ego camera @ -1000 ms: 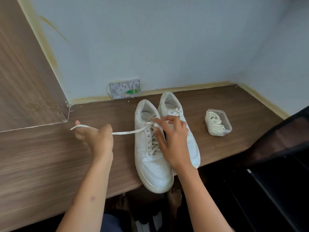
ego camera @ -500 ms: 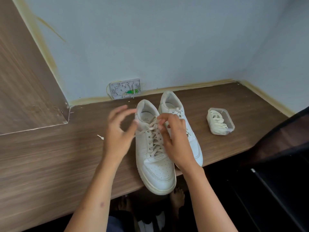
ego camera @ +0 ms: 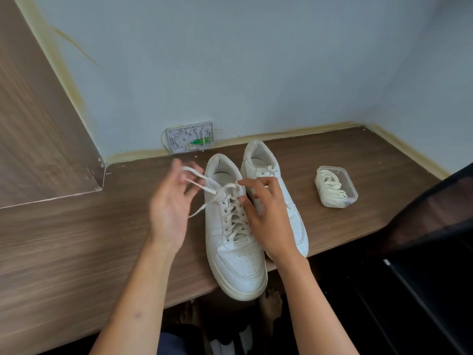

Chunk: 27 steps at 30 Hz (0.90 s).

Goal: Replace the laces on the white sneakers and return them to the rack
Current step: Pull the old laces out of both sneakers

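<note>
Nearest the camera, bare feet (ego camera: 271,301) are seen on the dark floor below the front edge of the wooden worktop (ego camera: 76,247). The toe of the left sneaker (ego camera: 235,242) overhangs that front edge; the right sneaker (ego camera: 273,190) lies just beside it, touching along its side, with its toe also at the edge and partly hidden by the right hand (ego camera: 268,213).

The right hand is laid over the gap between the two shoes, its fingers (ego camera: 252,181) curled and a strand of the lace (ego camera: 202,187) pinched at the top eyelets of the left sneaker. The left hand (ego camera: 171,208) is held palm-up just left of that shoe, its fingers (ego camera: 179,172) spread loosely and blurred; a loop of the lace is draped across them, but whether it is gripped cannot be told. A loose end of the lace trails down between the hand and the shoe.

Bare worktop is seen to the left of the hands, bounded by a wooden side panel (ego camera: 38,124). To the right, well apart from the sneakers, a clear plastic container (ego camera: 337,184) holding cream spare laces (ego camera: 331,185) stands on the worktop, near a dark object (ego camera: 435,213) at the right edge.

Farther back, the worktop meets a pale wall (ego camera: 256,60), where an open wall box (ego camera: 190,137) with a green part is mounted just behind the heels.
</note>
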### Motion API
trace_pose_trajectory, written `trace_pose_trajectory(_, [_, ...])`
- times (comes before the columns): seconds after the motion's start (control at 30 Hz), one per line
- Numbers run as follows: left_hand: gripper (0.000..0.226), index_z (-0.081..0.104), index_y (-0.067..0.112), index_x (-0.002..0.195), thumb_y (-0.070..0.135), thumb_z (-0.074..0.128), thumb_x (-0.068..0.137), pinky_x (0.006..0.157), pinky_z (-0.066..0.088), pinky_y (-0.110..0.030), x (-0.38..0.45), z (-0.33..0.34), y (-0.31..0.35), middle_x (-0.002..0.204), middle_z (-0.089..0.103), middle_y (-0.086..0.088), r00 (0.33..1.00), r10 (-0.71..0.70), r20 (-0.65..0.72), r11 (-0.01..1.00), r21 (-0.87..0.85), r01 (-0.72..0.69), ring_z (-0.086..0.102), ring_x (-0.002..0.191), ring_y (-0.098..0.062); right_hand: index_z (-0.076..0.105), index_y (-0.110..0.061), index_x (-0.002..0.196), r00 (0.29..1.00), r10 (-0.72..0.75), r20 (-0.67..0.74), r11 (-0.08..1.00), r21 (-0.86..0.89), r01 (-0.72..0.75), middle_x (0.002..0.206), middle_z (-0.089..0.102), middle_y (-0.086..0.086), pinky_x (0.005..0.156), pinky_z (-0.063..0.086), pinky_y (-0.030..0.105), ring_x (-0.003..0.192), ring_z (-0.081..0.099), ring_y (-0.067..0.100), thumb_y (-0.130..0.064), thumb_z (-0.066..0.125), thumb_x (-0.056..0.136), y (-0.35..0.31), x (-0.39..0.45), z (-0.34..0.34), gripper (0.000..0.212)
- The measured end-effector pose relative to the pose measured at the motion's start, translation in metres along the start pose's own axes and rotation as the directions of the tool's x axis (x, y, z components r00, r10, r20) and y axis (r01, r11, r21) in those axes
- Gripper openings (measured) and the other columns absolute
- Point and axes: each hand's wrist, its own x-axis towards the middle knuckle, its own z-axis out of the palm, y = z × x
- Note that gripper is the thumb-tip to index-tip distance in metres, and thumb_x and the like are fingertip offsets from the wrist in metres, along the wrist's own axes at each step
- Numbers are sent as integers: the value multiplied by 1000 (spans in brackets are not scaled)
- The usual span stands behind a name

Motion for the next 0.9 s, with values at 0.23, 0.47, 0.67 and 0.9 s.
trace_pose_trajectory(0.23, [60, 33, 14, 145, 14, 61, 93, 102, 36, -33, 19, -45, -11, 116, 58, -5, 710, -232, -665, 901, 128, 414, 55, 115, -20, 59, -35, 126, 999, -27, 23, 1000, 12, 27, 122, 39, -9, 99, 45, 36, 108, 49, 13, -25, 60, 96, -3, 0, 3, 31])
trace_pose_trajectory(0.47, [46, 49, 24, 135, 6, 56, 93, 96, 38, -29, 11, -34, -24, 131, 49, 7, 947, 192, -257, 631, 771, 81, 48, 117, -13, 56, -23, 101, 997, -50, 52, 999, 3, 50, 120, 37, -11, 98, 44, 41, 113, 46, 16, -20, 63, 92, -7, -1, 9, 12])
trace_pose_trajectory(0.67, [31, 67, 29, 107, 5, 59, 91, 84, 41, -9, 6, -21, -31, 114, 58, 7, 975, 200, 96, 508, 841, -187, 58, 104, -8, 55, -7, 77, 992, 37, 119, 895, 437, -86, 73, 59, 8, 66, 46, 31, 68, 54, 23, -14, 67, 91, -25, 2, -10, 19])
trace_pose_trajectory(0.9, [21, 71, 25, 104, 13, 59, 92, 96, 45, -22, 4, -19, -34, 111, 58, 9, 942, 202, 267, 457, 825, -332, 56, 108, -2, 65, -14, 96, 766, 624, -155, 407, 901, -149, 102, 70, 9, 85, 50, 29, 102, 68, 22, -16, 47, 100, -14, 13, -47, 19])
